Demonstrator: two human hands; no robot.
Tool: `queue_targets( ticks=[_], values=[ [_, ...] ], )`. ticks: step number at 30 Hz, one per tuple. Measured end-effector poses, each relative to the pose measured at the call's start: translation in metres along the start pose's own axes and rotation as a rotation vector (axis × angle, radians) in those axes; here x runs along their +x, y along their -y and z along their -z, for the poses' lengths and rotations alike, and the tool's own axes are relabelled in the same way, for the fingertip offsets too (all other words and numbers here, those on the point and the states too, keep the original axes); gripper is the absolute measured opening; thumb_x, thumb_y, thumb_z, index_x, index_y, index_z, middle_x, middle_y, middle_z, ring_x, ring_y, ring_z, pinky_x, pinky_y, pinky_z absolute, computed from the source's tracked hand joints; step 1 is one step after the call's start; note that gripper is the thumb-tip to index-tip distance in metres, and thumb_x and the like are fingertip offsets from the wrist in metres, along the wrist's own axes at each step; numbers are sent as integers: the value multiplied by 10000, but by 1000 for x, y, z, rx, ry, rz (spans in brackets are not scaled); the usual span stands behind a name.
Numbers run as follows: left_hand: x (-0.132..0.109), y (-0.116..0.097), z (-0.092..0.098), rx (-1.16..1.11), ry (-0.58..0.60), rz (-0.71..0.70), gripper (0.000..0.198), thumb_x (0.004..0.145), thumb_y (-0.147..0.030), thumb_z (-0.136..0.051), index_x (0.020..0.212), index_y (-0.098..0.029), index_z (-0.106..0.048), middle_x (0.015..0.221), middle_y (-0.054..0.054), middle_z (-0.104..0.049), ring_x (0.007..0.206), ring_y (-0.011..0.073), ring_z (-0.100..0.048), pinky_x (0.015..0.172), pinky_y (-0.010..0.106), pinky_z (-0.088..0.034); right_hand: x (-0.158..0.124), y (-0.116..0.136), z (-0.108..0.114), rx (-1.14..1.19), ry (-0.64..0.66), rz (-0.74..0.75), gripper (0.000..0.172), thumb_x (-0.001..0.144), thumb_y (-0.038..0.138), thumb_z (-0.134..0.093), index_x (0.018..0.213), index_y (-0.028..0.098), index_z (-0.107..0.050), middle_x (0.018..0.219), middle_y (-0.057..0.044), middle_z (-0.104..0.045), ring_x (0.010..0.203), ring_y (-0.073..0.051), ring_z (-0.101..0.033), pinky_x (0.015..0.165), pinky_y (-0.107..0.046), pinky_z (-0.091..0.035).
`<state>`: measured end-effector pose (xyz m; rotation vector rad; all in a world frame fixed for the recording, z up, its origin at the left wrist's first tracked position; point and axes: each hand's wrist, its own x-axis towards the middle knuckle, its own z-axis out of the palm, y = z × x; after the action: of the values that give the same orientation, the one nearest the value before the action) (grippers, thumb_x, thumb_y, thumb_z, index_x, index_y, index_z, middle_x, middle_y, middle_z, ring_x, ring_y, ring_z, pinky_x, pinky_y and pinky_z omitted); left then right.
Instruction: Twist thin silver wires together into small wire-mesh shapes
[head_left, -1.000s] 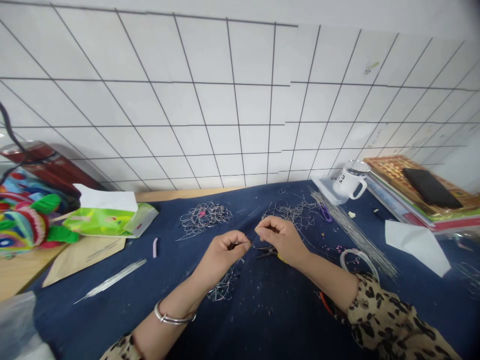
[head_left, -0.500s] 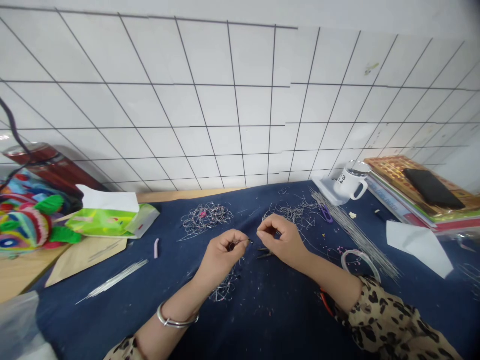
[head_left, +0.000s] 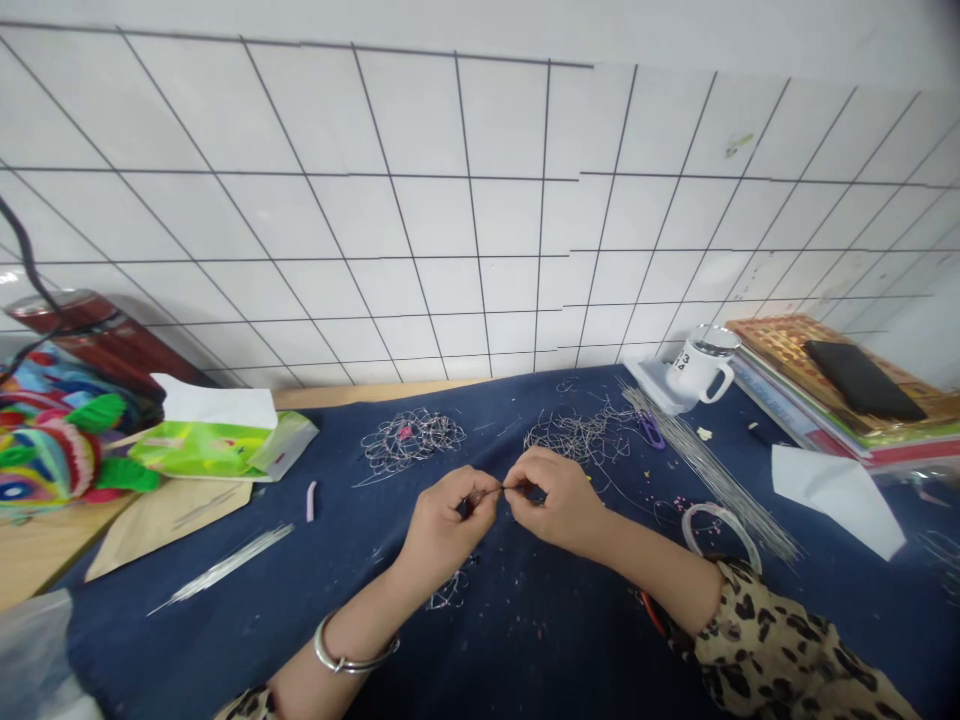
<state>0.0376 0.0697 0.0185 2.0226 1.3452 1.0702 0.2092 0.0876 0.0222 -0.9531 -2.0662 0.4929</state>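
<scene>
My left hand [head_left: 450, 510] is closed in a pinch on a thin, dark, wire-like piece [head_left: 501, 488]. Thumb and forefinger of my right hand [head_left: 551, 500] pinch the other end, so the fingertips of both hands almost meet over the dark blue cloth [head_left: 562, 640]. The piece is too small to make out fully. Beyond the left hand is a tangle of wire loops [head_left: 420, 440] with a pink bit in it. Another wire tangle [head_left: 577, 435] lies behind the right hand, and a smaller one [head_left: 450, 592] is partly hidden under the left wrist.
At right are a bundle of straight wires [head_left: 712, 470], a clear ring-shaped coil [head_left: 694, 520], a white mug [head_left: 701, 365], and a phone [head_left: 862, 380] on stacked books. Thin wires [head_left: 225, 565], a pink stick [head_left: 310, 502] and a green packet [head_left: 210, 448] lie left.
My right hand has moved slightly left and its fingertips now meet the small piece in my left hand. The pliers seen beside the right hand are now hidden behind it.
</scene>
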Motion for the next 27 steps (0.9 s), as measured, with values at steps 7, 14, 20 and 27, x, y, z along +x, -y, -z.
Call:
queue_targets(
  ticks=[7,14,20,27],
  values=[
    [-1,-1,-2,88,-25,-51,143,749,-114,-486,686,-183,-595,594,-19,-499,576,111,-468,576,221,-364,0,1,0,-26,10,6,91,709,102,-521,733,188,-540,730,-12,-538,670,-126,-507,630,-243,-423],
    [-3,-2,0,55,7,-77,141,755,-96,-485,710,-183,-587,615,-17,-505,592,112,-472,587,222,-364,1,2,2,-99,21,77,128,685,62,-477,706,188,-491,717,-14,-513,689,-134,-480,638,-251,-401],
    [-2,-6,6,-24,74,-54,135,806,-152,-477,758,-192,-597,630,-14,-503,608,120,-474,599,224,-370,2,4,6,-170,-3,207,145,667,49,-456,707,188,-470,712,-26,-502,690,-146,-462,637,-270,-397],
    [1,-7,7,17,127,-56,134,766,-104,-480,711,-183,-573,618,-21,-503,593,110,-466,582,216,-357,0,2,3,-189,11,260,129,676,64,-462,702,191,-463,720,-32,-507,705,-158,-468,645,-288,-398]
  ],
)
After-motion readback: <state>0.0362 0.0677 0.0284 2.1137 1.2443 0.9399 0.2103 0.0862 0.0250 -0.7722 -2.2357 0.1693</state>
